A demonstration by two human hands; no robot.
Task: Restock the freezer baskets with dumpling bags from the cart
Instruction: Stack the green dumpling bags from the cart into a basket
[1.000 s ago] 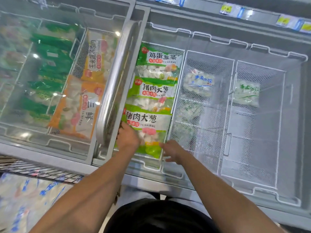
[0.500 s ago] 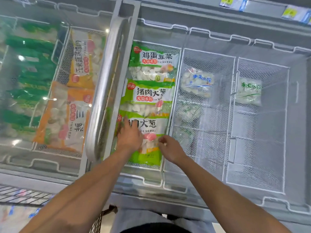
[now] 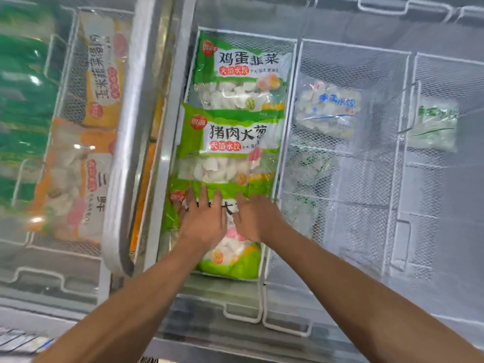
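Freezer restock: both hands flat on near green bag.

Left hand (image 3: 203, 221) & right hand (image 3: 255, 218) side by side, fingers straight, pressing near dumpling bag (image 3: 230, 260) in centre wire basket (image 3: 293, 106). 2 more green bags beyond it: middle bag (image 3: 230, 142), far bag (image 3: 241, 72). Right basket (image 3: 403, 106): clear bag w/ blue print (image 3: 327, 108). Orange bags (image 3: 102, 72) under glass lid, left.

I see the chest freezer (image 3: 235, 334) carrying white wire baskets side by side. The basket (image 3: 292, 106) under my hands holds three green dumpling bags (image 3: 230, 137) in an overlapping row. The next basket (image 3: 392, 205) holds a clear blue-lettered bag (image 3: 327, 108); the far-right basket (image 3: 411, 95) a green-lettered bag (image 3: 434, 124).
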